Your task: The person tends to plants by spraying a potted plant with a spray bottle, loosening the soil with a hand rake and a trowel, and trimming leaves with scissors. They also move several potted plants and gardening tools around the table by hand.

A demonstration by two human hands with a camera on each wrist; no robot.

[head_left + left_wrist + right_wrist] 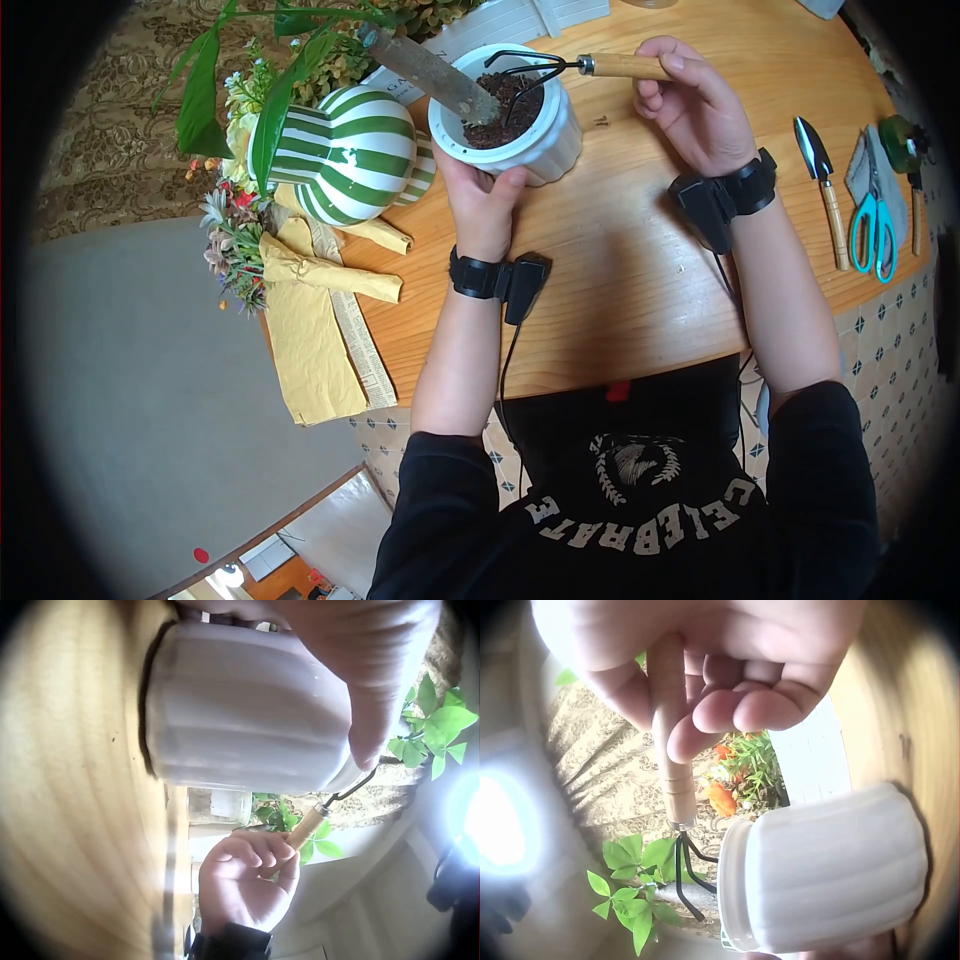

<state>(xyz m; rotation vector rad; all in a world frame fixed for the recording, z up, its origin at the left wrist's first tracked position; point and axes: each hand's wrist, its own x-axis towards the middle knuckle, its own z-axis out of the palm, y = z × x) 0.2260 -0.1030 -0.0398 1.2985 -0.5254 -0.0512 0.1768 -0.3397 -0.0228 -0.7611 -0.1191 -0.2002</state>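
Observation:
My left hand [482, 205] holds the near side of a white ribbed flower pot [553, 150], its thumb lying against the rim. Dark soil [520, 105] fills the pot, and a thick plant stem [430, 72] leans out of it with green leaves [637, 900] at its top. Between thumb and fingers, my right hand [705, 115] pinches the wooden handle of a small hand rake [625, 66]. The rake's black tines [535, 68] reach over the rim, one bent down close to the soil. In the left wrist view, the pot stands on the wooden table [75, 750].
Left of the pot are a green-and-white striped vase [350, 155] and yellow wrapping paper [315, 340] with flowers. A trowel [822, 180], teal-handled scissors [873, 225] and a grey cloth [858, 170] lie at the right. A white planter box [490, 35] stands behind.

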